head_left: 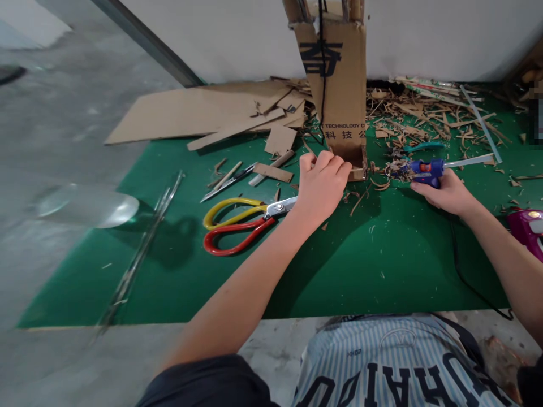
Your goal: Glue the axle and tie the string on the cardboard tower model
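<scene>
A tall cardboard structure [337, 85] with black print stands upright on the green mat [382, 265]. My left hand [321, 183] presses against its lower left edge, fingers curled on the cardboard. My right hand [445, 193] grips a blue glue gun [419, 169] with an orange trigger. Its nozzle points left toward the structure's base, a short gap away. A clear glue stick sticks out of the gun's rear.
Large scissors [241, 221] with yellow and red handles lie left of my left hand. A utility knife [229, 182], cardboard sheets [190, 113] and many scraps [428, 116] cover the mat's far side. A metal ruler [142, 249] lies at left. A pink object [528, 229] sits at right.
</scene>
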Tool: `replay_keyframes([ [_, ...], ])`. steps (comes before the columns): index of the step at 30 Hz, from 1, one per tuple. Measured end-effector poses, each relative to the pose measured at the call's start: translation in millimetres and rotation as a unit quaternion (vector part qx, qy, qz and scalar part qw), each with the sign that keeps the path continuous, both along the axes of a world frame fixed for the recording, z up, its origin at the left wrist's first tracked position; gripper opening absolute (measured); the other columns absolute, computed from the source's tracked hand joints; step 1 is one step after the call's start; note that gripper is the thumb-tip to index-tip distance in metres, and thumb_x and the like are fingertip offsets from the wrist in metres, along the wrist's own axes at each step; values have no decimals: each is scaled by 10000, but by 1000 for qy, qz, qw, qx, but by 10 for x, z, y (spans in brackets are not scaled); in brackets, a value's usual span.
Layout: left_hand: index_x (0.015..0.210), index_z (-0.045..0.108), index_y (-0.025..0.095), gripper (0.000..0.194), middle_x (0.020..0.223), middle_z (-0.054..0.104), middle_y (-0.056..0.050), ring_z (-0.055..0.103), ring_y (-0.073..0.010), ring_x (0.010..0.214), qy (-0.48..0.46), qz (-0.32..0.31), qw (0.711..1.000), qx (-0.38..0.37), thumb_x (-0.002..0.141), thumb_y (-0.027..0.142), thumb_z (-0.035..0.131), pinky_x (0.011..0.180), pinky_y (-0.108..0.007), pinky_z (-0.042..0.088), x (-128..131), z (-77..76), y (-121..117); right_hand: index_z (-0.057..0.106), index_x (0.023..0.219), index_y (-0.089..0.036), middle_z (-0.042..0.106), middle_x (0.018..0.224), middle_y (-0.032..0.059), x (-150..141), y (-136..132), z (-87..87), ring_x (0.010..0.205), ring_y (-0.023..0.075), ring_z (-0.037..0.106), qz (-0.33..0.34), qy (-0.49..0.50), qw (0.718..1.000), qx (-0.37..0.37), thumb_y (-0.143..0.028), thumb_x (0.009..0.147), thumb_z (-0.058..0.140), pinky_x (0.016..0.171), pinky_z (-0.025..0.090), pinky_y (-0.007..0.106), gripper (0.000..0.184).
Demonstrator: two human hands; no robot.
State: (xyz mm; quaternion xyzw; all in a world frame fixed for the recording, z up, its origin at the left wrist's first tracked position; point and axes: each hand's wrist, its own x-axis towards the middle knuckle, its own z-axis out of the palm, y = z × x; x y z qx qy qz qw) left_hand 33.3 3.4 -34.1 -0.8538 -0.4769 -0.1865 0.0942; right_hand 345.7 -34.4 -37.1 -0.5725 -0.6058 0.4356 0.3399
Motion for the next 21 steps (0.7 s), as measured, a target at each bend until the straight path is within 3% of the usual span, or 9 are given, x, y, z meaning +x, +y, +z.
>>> replay_keyframes([
  [6, 1028, 689, 270, 313, 1039, 737, -87, 588, -304, 1174, -1, 2, 1000, -1, 1078, 153, 403, 987, -546, 421, 13, 12, 0, 587, 736, -244, 496, 567, -5, -28, 10, 18, 524, 139, 445, 8, -28, 999, 15, -697, 795, 801, 432, 297, 295, 504],
  [14, 1055, 675, 267, 291, 944, 727, -63, 609, -271, 1069, 16, -21, 991, 128, 1073, 133, 418, 911, -496, 444, -2, -88, 24, 570, 688, -241, 470, 535, -12, -93, 0, 91, 500, 127, 421, 9, -10, 1000, 3, -692, 774, 810, 413, 280, 287, 518],
  [21, 1084, 691, 278, 252, 1020, 753, -77, 578, -302, 1112, 0, -22, 994, 103, 1073, 190, 454, 913, -529, 434, -9, -96, 22, 592, 740, -247, 464, 546, -30, -104, -23, 92, 508, 130, 426, 1, 15, 1000, 23, -631, 744, 859, 433, 309, 286, 468],
])
